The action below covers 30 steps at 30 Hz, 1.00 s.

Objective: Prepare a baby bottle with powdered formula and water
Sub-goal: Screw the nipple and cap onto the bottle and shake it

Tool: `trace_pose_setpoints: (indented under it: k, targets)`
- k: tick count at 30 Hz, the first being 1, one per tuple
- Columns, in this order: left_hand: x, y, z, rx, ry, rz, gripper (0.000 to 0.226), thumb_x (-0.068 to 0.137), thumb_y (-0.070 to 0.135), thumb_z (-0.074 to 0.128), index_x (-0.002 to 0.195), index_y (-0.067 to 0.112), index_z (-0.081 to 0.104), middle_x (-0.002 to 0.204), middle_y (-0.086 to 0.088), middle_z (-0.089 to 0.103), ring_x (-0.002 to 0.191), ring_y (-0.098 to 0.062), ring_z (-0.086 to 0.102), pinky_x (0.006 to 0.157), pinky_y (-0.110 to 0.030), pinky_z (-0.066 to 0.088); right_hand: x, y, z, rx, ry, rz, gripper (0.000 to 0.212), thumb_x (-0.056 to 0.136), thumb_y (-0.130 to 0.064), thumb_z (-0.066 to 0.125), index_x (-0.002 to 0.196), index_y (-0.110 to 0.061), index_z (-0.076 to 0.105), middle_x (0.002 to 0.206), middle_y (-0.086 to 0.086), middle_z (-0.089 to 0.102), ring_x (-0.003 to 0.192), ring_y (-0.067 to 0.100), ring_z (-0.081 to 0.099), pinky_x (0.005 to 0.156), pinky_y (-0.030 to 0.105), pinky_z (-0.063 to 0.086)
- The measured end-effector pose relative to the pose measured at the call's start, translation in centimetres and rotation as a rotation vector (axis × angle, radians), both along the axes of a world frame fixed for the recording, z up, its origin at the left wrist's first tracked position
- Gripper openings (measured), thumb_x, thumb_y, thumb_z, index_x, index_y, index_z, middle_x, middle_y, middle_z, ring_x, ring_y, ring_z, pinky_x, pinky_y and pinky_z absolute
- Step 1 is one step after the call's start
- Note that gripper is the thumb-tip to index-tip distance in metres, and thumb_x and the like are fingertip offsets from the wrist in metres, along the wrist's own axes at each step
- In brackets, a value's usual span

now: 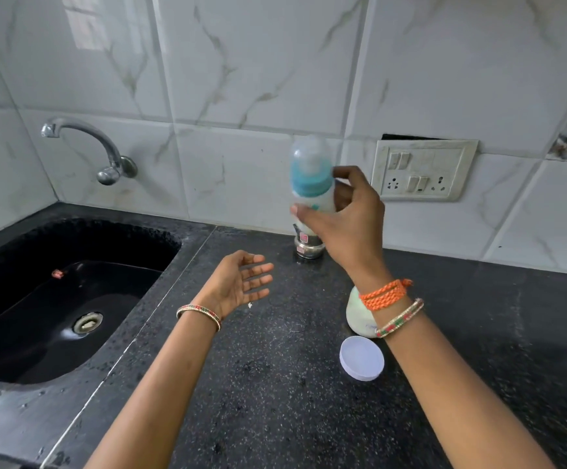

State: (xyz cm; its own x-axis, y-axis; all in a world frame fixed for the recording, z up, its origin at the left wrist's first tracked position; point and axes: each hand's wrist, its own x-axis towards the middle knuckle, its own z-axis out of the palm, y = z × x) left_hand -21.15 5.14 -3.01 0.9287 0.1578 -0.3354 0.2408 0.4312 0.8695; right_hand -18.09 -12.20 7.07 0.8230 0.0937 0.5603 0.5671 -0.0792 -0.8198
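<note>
My right hand (344, 218) grips the clear plastic baby bottle with teal collar and domed cap (311, 179) around its lower body, long axis near upright, raised above the black speckled stone counter (275, 384). It holds milky white liquid. My left hand (241, 282) is open and empty, palm up, lower and left of it. I judge mixing underway. Below my right wrist, the pale green formula container (358, 316) stands beside its white round lid (361, 358), lying off.

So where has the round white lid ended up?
The round white lid lies flat on the black counter, on the right side just inside the right forearm, in front of the pale green container and well away from the sink.
</note>
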Motion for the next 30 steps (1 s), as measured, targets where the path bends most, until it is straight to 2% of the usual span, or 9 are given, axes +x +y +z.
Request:
trace_pose_setpoints:
  k: [4,7,9,14,19,22,24,26,30]
  targets:
    - [0.2,-0.5,0.4,-0.013,-0.012,-0.011,0.02,0.093,0.02,0.04,0.096,0.014,0.059,0.093,-0.004,0.067,0.08,-0.019,0.062,0.074,-0.036,0.051,0.1,-0.1,-0.5,0.023,0.082,0.034,0.043,0.065,-0.018,0.086,0.094,-0.023,0.055,0.091,-0.006,0.07,0.082,0.005,0.069,0.071,0.026,0.058]
    - [0.2,-0.8,0.4,-0.015,-0.02,-0.016,0.019,0.092,0.019,0.041,0.096,0.014,0.059,0.092,-0.004,0.067,0.08,-0.019,0.062,0.074,-0.036,0.051,0.1,-0.1,-1.0,0.077,0.203,0.087,0.041,0.065,-0.018,0.086,0.092,-0.022,0.056,0.09,-0.002,0.071,0.082,0.01,0.07,0.078,0.038,0.06]
    - [0.2,-0.8,0.3,-0.015,-0.012,-0.008,0.019,0.091,0.019,0.042,0.094,0.014,0.06,0.092,-0.003,0.067,0.08,-0.018,0.062,0.074,-0.036,0.051,0.1,0.0,-1.3,0.007,0.184,0.016,0.044,0.064,-0.019,0.086,0.094,-0.022,0.054,0.086,-0.008,0.067,0.08,0.003,0.068,0.074,0.029,0.059]
    - [0.3,-0.9,-0.2,-0.038,0.013,-0.006,0.018,0.091,0.019,0.043,0.093,0.014,0.06,0.093,-0.003,0.067,0.078,-0.018,0.062,0.072,-0.035,0.051,0.9,0.1,-2.7,0.185,0.481,0.071,0.034,0.071,-0.024,0.082,0.094,-0.015,0.059,0.101,0.007,0.07,0.093,0.021,0.07,0.081,0.042,0.059]
    - [0.2,-0.8,-0.6,-0.037,0.021,0.004,0.017,0.091,0.018,0.043,0.091,0.015,0.06,0.092,-0.002,0.067,0.078,-0.017,0.061,0.071,-0.034,0.051,2.1,0.0,-5.0,-0.153,0.205,-0.157,0.049,0.061,-0.024,0.088,0.099,-0.016,0.058,0.093,-0.002,0.069,0.084,0.013,0.068,0.072,0.028,0.055]
    - [0.1,-0.6,-0.6,-0.046,0.017,0.012,0.016,0.09,0.019,0.043,0.091,0.014,0.059,0.092,-0.002,0.067,0.077,-0.017,0.061,0.07,-0.034,0.051,3.1,-0.8,-5.4,0.321,0.834,0.273,0.022,0.08,-0.019,0.074,0.097,-0.014,0.06,0.094,0.007,0.069,0.081,0.022,0.072,0.065,0.034,0.06]
    - [0.0,-0.5,-0.6,-0.047,0.017,0.01,0.016,0.09,0.019,0.043,0.091,0.014,0.059,0.091,-0.002,0.067,0.076,-0.017,0.061,0.07,-0.034,0.051,3.7,-1.5,-6.7,0.526,1.055,0.453,0.024,0.088,-0.029,0.063,0.104,-0.011,0.06,0.089,0.01,0.072,0.073,0.023,0.073,0.061,0.037,0.061]
    - [0.1,-0.6,-0.6,-0.05,0.014,0.009,0.016,0.09,0.019,0.044,0.091,0.014,0.059,0.09,-0.002,0.067,0.075,-0.017,0.061,0.07,-0.033,0.051,4.0,-1.4,-7.5,0.437,1.008,0.439,0.03,0.088,-0.032,0.063,0.108,-0.011,0.059,0.09,0.01,0.074,0.072,0.02,0.073,0.059,0.034,0.06]
    - [0.2,-0.7,-0.6,-0.049,0.02,0.0,0.017,0.09,0.018,0.043,0.089,0.015,0.059,0.09,-0.002,0.067,0.076,-0.017,0.06,0.072,-0.034,0.051,5.1,-1.5,-9.4,-0.313,0.41,0.014,0.052,0.063,-0.026,0.087,0.106,-0.013,0.061,0.104,0.0,0.068,0.086,0.013,0.065,0.075,0.028,0.054]
